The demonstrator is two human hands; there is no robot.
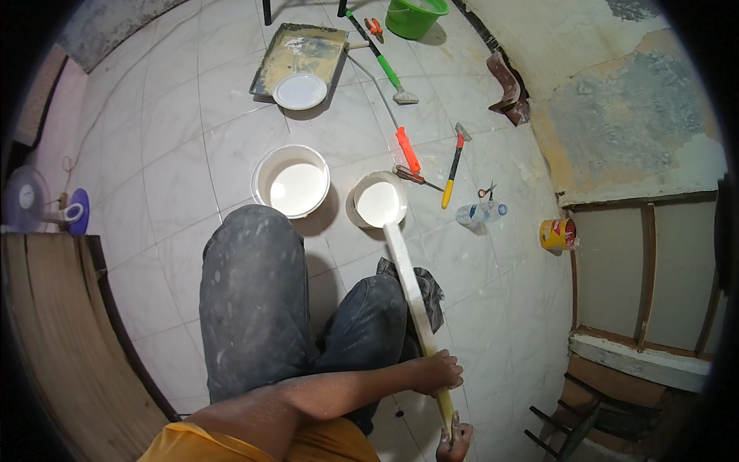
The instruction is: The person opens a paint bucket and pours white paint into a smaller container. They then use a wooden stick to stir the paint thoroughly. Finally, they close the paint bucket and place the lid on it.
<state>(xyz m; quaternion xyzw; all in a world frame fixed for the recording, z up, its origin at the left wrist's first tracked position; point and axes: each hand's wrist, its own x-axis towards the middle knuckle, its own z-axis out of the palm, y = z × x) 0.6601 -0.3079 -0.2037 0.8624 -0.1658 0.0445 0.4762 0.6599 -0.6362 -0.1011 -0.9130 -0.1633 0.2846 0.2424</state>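
A long wooden stick (416, 302), whitened along its upper part, slants down from a small white bucket (356, 212). Its far end dips into the white paint (379, 203) inside. My left hand (437, 373), its arm reaching across my body, is closed round the lower part of the stick. Further down, close to the picture's lower edge, my right hand (454, 441) grips the same stick near its end. To the left of the small bucket stands a larger white tub (259, 183) with white paint in it, in front of my knee.
A paint tray (265, 65) with a white lid (300, 91) lies ahead. Around it are a green-handled scraper (389, 71), an orange-handled roller frame (407, 150), a yellow-handled scraper (454, 168), and a green bucket (416, 17). Right lie a plastic bottle (481, 212) and yellow can (557, 234).
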